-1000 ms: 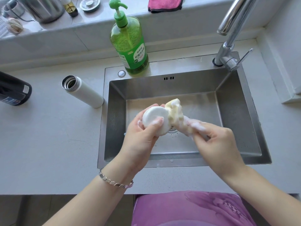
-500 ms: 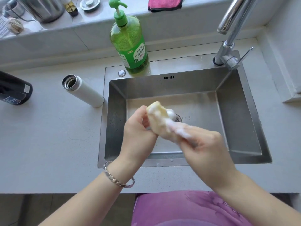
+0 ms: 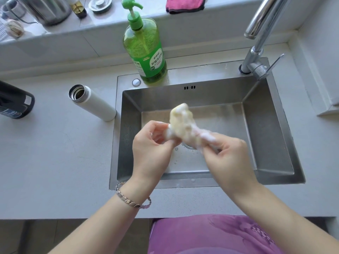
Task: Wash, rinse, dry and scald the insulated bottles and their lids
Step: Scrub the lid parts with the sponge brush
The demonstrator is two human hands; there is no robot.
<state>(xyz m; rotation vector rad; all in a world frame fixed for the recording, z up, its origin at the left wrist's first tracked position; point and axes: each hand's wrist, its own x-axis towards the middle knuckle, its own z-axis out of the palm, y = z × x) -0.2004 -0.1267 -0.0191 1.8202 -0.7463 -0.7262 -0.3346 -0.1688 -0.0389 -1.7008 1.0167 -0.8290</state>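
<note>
Both hands meet over the middle of the steel sink. The left hand (image 3: 152, 143) is curled round a small white round lid (image 3: 169, 134), thumb and fingers closed on it, though most of the lid is hidden behind foam and fingers. The right hand (image 3: 227, 154) grips a soapy yellow sponge (image 3: 181, 120), its fingers covered in white suds, and the sponge is pressed against the lid, its upper end sticking up above both hands. A silver link bracelet (image 3: 132, 200) sits on the left wrist.

Below the hands is the rectangular stainless-steel sink (image 3: 271, 136), with flecks of foam around its drain. A chrome tap (image 3: 256, 57) rises from the far right corner of the sink's rim. On the far rim stands a tall green pump bottle of dish soap (image 3: 145, 52).

To the left of the sink, on the pale grey surface (image 3: 55, 162), a white insulated bottle with a steel mouth (image 3: 91, 102) stands open, without a lid, just beside the sink's edge. Further left, a black bottle (image 3: 14, 102) is partly cut off by the frame. On the ledge behind lies a folded pink cloth (image 3: 185, 4).
</note>
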